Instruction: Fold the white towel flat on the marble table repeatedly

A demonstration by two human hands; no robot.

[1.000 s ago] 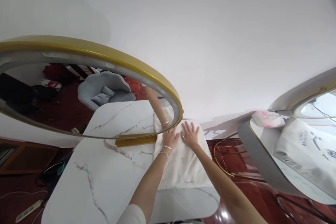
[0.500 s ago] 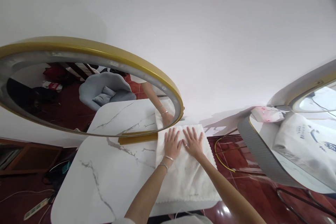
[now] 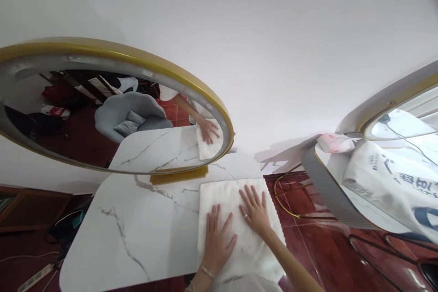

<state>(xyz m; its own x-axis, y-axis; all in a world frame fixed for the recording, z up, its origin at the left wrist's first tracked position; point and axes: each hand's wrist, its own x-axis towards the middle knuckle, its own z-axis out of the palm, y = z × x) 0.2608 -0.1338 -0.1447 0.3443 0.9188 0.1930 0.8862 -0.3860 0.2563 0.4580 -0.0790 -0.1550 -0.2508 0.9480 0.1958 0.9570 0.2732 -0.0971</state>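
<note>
At our far left a power strip lies on the floor, and the gold-rimmed mirror stands over the marbled table on a gold base. Next comes the white cloth, spread at the table's right end, its wavy far edge nearly straight; we cannot tell how its near edge lies. On it our left hand rests palm down and grips nothing, thumb held well away from the fingers. Beside it our right hand lies flat, fingers fanned, further up the cloth. We judge the cloth light, soft and limp, apt to slide or wrinkle under a push; its two far corners look the best places to pinch. Further right, a second table bears a small packet and white fabric with dark print
</note>
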